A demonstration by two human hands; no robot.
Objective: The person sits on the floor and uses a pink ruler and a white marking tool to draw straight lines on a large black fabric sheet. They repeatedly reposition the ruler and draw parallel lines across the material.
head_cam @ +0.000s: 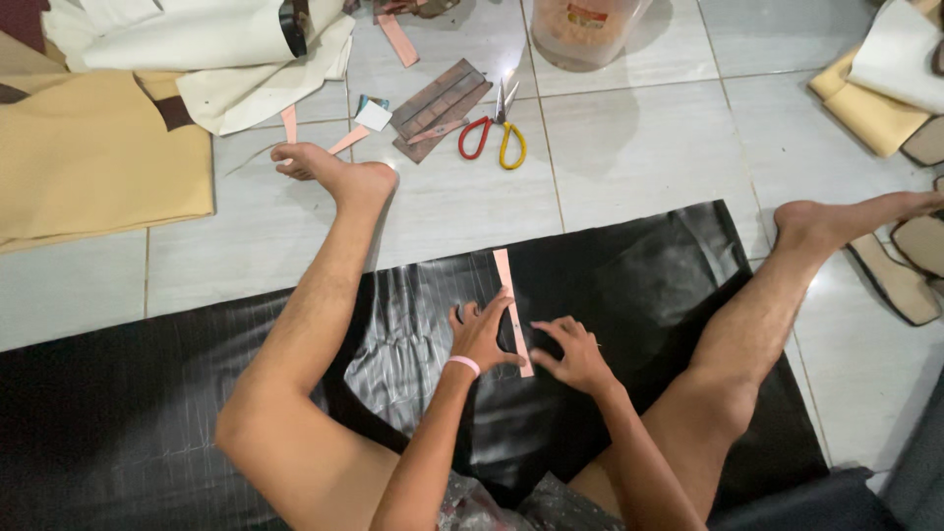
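A long narrow pink strip (504,278) lies on a shiny black sheet of material (629,265) spread over the tiled floor between my bare legs. My left hand (480,334), with a pink band at the wrist, presses down on the strip's lower half with its fingers spread. Just right of the strip, my right hand (575,354) rests on the black sheet with its fingertips at the strip's edge. Its fingers are curled, and whether they hold something thin is unclear.
Red and yellow handled scissors (497,138) lie on the tiles ahead beside a brown ribbed board (440,98) and small pink strips. Cream and tan material (98,147) is piled at the left. A clear plastic tub (585,29) stands at the top and shoe soles (900,280) lie at the right.
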